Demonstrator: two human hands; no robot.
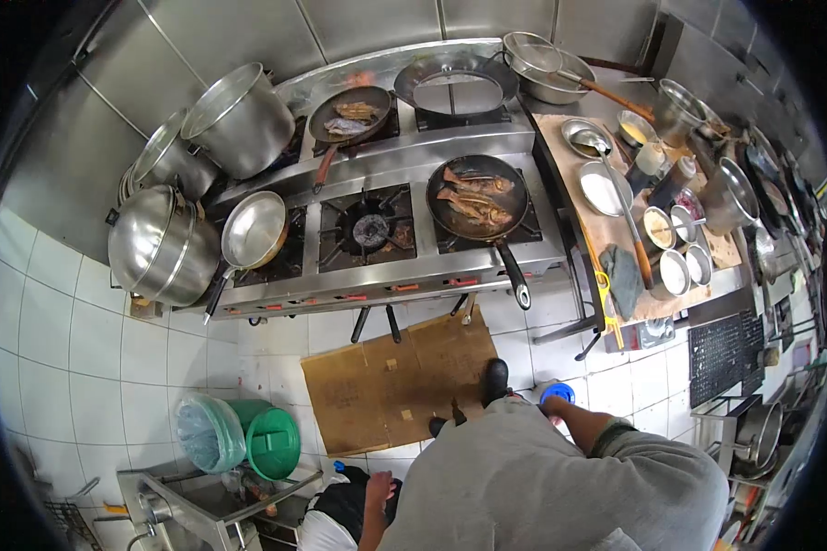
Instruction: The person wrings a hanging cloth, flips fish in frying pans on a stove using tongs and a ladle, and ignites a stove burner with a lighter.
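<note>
My left hand (pixel 379 489) hangs low at the bottom of the view, its fingers curled. A black and white cloth-like thing (pixel 340 508) lies just beside it; whether the hand holds any of it is hidden. My right hand (pixel 553 409) is close against my body, mostly hidden, and its fingers do not show clearly. Just beyond it, a round blue thing (pixel 558 393) stands near the floor. Farther off on the stove, a frying pan (pixel 444 213) holds browned whole fish (pixel 478 204). Another pan with fish (pixel 351 115) sits on the back row.
The steel stove (pixel 390 292) also bears a bare pan (pixel 254 230), a wok (pixel 456 90) and large pots (pixel 239 119). Sauces, bowls and a ladle (pixel 641 253) crowd the right-hand board (pixel 568 138). Cardboard (pixel 390 381) covers floor tiles; a green bin (pixel 274 444) stands left.
</note>
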